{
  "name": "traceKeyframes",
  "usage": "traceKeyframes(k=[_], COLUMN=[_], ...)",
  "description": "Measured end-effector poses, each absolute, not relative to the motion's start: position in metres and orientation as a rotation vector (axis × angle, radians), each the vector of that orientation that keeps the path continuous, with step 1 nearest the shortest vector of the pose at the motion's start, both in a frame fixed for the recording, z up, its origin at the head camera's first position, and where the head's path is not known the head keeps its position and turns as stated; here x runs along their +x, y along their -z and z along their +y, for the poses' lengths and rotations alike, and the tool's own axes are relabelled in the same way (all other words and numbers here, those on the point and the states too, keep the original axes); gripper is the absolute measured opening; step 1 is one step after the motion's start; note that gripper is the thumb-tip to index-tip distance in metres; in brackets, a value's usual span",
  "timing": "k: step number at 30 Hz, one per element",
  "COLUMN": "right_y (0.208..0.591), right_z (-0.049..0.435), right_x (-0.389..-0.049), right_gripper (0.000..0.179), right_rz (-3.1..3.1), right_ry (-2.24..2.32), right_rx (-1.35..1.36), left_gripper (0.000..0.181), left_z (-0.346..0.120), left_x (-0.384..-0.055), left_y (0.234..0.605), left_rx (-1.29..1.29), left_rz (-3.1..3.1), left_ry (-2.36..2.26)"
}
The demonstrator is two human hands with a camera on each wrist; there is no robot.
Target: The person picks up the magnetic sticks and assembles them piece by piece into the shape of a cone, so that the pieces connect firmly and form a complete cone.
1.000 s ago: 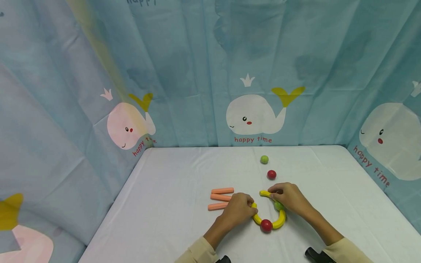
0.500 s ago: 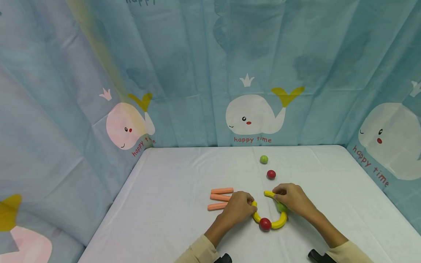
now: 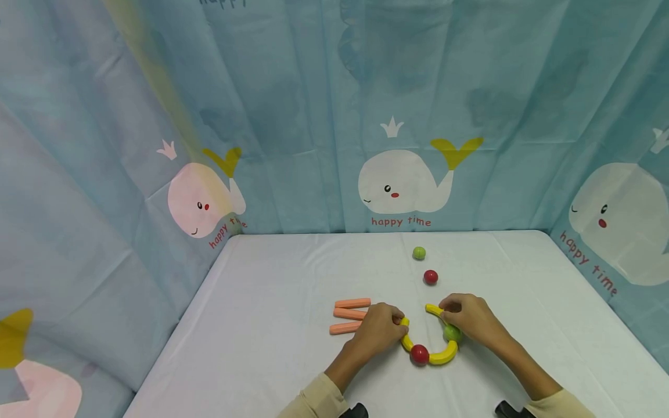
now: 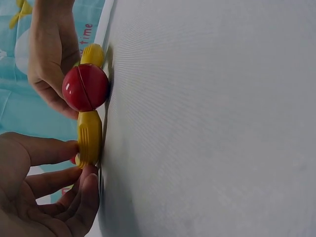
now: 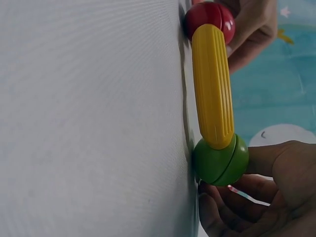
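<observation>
In the head view, three yellow curved rods, a red ball (image 3: 420, 354) and a green ball (image 3: 452, 332) are joined into an arc with a gap at its far side. My left hand (image 3: 378, 331) pinches the left curved rod (image 4: 89, 138) near its free end. My right hand (image 3: 470, 316) pinches the far right curved rod (image 3: 434, 310), just beyond the green ball; the wrist view hides that grip behind the ball. Between the two balls runs the near curved rod (image 5: 212, 84). The arc lies low on the white tabletop.
Several orange straight rods, such as this orange rod (image 3: 352, 303), lie left of my left hand, partly covered by it. A loose red ball (image 3: 431, 277) and a loose green ball (image 3: 419, 253) sit farther back on the white table (image 3: 282, 278). A whale-print curtain (image 3: 313, 116) stands behind.
My right hand has moved right and slightly nearer, drawing the far curved rod and green ball along. The gap has widened, and the joined red ball has shifted slightly left. The left hand has barely moved.
</observation>
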State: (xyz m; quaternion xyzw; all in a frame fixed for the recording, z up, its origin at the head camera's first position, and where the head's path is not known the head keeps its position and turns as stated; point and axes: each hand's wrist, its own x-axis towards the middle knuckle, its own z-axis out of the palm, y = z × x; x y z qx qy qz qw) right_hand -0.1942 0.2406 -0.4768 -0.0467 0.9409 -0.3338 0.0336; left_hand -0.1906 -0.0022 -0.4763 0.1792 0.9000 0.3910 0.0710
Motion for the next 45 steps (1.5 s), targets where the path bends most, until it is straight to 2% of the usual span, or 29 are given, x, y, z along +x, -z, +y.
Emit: traceKeyframes(k=[8,19,28,38,45], right_y=[0.478,0.482,0.482,0.481,0.48], right_z=[0.243,0.24,0.241,0.237,0.239], right_x=[-0.194,-0.194,-0.194,-0.193,-0.192], right_gripper=[0.018,0.021,0.021,0.021,0.021], right_rz=[2.9,2.883,2.883,2.88,2.891], right_ry=[1.038,1.065,1.073,1.104,1.112], right_rx=[-0.115,-0.099,-0.115,-0.135,-0.14], left_gripper=[0.027,0.032,0.035,0.047,0.044], left_z=[0.0,0.017,0.042,0.062,0.072], left_x=[-0.204,-0.258,-0.284,-0.293,-0.297], left_y=[0.476,0.474,0.476,0.479,0.481], left_rx=[0.535,0.582,0.643,0.68,0.819], left_rz=[2.69,2.572,2.607,2.595,2.698], left_ry=[-1.217,-1.515,-1.404,-1.279,-0.974])
